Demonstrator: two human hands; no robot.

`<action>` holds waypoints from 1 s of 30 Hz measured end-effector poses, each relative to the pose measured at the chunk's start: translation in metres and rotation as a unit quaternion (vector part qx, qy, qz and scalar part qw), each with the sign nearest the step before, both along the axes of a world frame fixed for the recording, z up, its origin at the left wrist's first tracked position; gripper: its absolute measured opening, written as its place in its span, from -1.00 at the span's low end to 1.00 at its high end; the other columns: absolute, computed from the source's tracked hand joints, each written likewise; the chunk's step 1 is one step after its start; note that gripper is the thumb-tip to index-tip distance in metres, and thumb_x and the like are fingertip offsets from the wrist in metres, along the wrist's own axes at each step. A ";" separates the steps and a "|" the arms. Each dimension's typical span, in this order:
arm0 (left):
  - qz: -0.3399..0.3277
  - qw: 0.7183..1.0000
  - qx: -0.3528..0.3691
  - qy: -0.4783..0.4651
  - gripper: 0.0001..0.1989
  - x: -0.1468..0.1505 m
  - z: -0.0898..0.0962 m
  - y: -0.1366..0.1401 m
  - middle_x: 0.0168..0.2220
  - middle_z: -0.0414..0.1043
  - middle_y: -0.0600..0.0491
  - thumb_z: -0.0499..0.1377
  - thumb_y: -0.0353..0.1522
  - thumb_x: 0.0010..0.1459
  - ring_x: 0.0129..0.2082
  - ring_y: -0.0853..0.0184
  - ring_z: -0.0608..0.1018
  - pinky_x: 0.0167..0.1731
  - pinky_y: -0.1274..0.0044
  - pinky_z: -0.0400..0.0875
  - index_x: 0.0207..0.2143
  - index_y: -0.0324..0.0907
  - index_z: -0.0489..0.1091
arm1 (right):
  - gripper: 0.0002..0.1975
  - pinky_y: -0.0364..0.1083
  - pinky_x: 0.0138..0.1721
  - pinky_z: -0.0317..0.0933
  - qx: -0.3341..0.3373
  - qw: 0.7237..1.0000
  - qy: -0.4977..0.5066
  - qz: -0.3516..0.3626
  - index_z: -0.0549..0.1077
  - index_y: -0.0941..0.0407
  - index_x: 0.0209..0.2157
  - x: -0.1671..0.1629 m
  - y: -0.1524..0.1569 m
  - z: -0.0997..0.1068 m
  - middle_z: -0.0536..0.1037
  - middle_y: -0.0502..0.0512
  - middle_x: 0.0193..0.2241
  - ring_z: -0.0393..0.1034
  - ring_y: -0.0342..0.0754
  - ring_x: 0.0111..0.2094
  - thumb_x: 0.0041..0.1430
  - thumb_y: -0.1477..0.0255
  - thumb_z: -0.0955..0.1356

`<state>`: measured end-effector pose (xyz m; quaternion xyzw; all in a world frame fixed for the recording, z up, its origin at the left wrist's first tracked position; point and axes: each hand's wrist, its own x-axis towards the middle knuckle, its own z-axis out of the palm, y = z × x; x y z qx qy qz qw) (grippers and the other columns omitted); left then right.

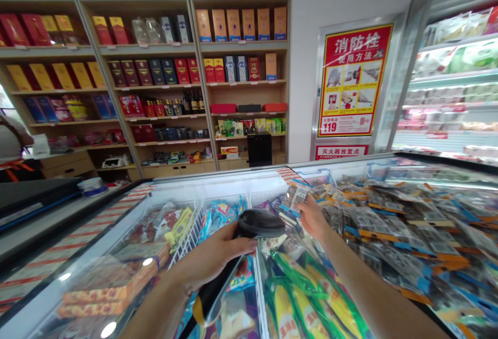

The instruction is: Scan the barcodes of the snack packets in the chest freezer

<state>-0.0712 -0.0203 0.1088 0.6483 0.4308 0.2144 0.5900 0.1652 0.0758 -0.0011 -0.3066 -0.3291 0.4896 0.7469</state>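
My left hand is wrapped round the handle of a black barcode scanner, whose head points right. My right hand grips a small clear packet with a blue edge and a printed label. The packet is held up just beyond the scanner head, apart from it. Both are above an open chest freezer. Below my right forearm lie corn cobs in green and yellow wrappers. Blue bags lie under the scanner, in a wire-divided compartment.
A large heap of similar packets fills the right side. Boxed food sits under the freezer's glass at left. Behind stand shelves of boxed goods, a red fire-hydrant sign and a chilled cabinet. Part of a person shows at far left.
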 end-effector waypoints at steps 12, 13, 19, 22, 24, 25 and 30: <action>0.009 1.000 0.017 -0.003 -0.71 -0.002 0.005 -0.003 -0.53 0.28 0.14 0.12 -0.23 -0.13 -0.60 0.48 0.32 -0.54 0.57 0.14 -0.37 -0.22 0.22 | -0.59 -0.05 -0.40 0.25 -0.036 0.997 -0.019 0.069 0.39 0.06 -0.30 -0.006 -0.006 0.002 0.55 -0.02 -0.52 0.42 -0.02 -0.48 -0.33 0.60 0.31; 0.009 1.000 0.024 0.002 -0.72 -0.001 0.005 -0.003 -0.53 0.28 0.14 0.11 -0.23 -0.13 -0.61 0.48 0.32 -0.54 0.57 0.14 -0.38 -0.22 0.22 | -0.60 -0.05 -0.38 0.26 -0.029 0.997 -0.016 0.074 0.38 0.06 -0.30 -0.006 -0.007 0.004 0.55 -0.02 -0.50 0.42 -0.02 -0.45 -0.32 0.58 0.32; -0.002 0.998 0.048 0.037 -0.75 0.002 -0.005 0.001 -0.63 0.25 0.17 0.08 -0.24 -0.08 -0.61 0.46 0.31 -0.55 0.57 0.12 -0.38 -0.22 0.22 | -0.68 -0.04 -0.28 0.25 0.005 0.997 0.004 0.082 0.37 0.06 -0.29 -0.005 -0.005 0.007 0.54 0.01 -0.39 0.41 0.00 -0.28 -0.21 0.50 0.31; -0.007 0.998 0.045 0.038 -0.75 0.003 -0.010 0.005 -0.63 0.25 0.17 0.08 -0.24 -0.08 -0.62 0.47 0.30 -0.55 0.58 0.12 -0.37 -0.22 0.22 | -0.70 -0.04 -0.28 0.26 0.008 0.997 0.010 0.080 0.37 0.06 -0.30 -0.004 -0.004 0.007 0.54 0.01 -0.37 0.40 -0.01 -0.25 -0.20 0.50 0.31; -0.004 0.999 0.037 0.034 -0.75 0.003 -0.011 0.007 -0.63 0.25 0.16 0.08 -0.24 -0.09 -0.62 0.47 0.31 -0.55 0.57 0.12 -0.38 -0.23 0.23 | -0.70 -0.04 -0.28 0.26 0.008 0.997 0.012 0.079 0.37 0.06 -0.31 -0.004 -0.004 0.007 0.54 0.01 -0.37 0.40 -0.01 -0.25 -0.20 0.51 0.31; 0.001 0.999 0.030 0.032 -0.74 0.003 -0.011 0.007 -0.62 0.26 0.15 0.09 -0.23 -0.09 -0.62 0.46 0.31 -0.55 0.57 0.13 -0.39 -0.23 0.22 | -0.71 -0.04 -0.28 0.26 0.008 0.997 0.013 0.078 0.37 0.06 -0.31 -0.005 -0.004 0.007 0.54 0.00 -0.37 0.40 -0.01 -0.25 -0.20 0.51 0.31; 0.033 0.999 0.007 0.011 -0.70 0.004 -0.005 0.005 -0.60 0.28 0.15 0.12 -0.22 -0.12 -0.62 0.47 0.31 -0.56 0.57 0.13 -0.36 -0.23 0.20 | -0.72 -0.05 -0.28 0.27 0.007 0.997 0.014 0.074 0.37 0.07 -0.31 -0.006 -0.004 0.006 0.54 -0.01 -0.39 0.39 -0.02 -0.25 -0.18 0.49 0.31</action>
